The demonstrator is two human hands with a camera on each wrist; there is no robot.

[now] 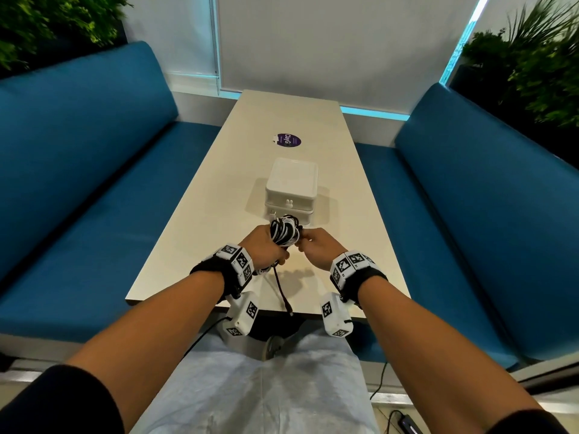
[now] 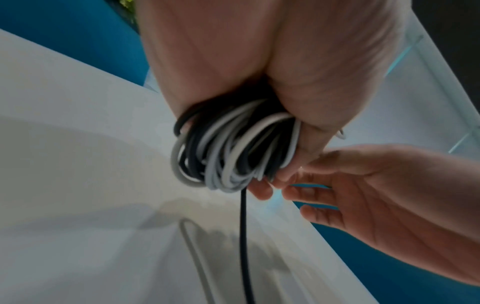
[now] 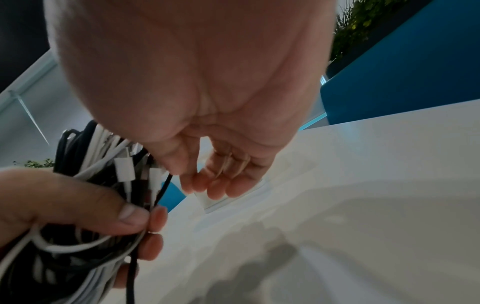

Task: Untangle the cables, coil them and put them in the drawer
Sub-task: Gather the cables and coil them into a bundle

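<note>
A bundle of black and white cables [image 1: 283, 231] [image 2: 228, 150] [image 3: 109, 164] is gripped in my left hand [image 1: 266, 252] [image 2: 259, 61] [image 3: 64, 201] above the near half of the table. White plugs stick out of its top in the right wrist view. One black cable tail [image 1: 282, 289] [image 2: 243, 236] hangs from the bundle to the table's near edge. My right hand [image 1: 316, 245] [image 2: 363, 185] [image 3: 192, 183] is just right of the bundle with loosely bent fingers, its fingertips by my left fingers, holding nothing I can see. The white two-tier drawer box [image 1: 291, 186] stands right behind the hands.
The long pale table [image 1: 203, 233] carries a round purple sticker [image 1: 289, 140] beyond the box. Blue benches [image 1: 94, 183] [image 1: 470, 198] flank it on both sides, with plants [image 1: 532, 67] behind them. A window blind closes the far end.
</note>
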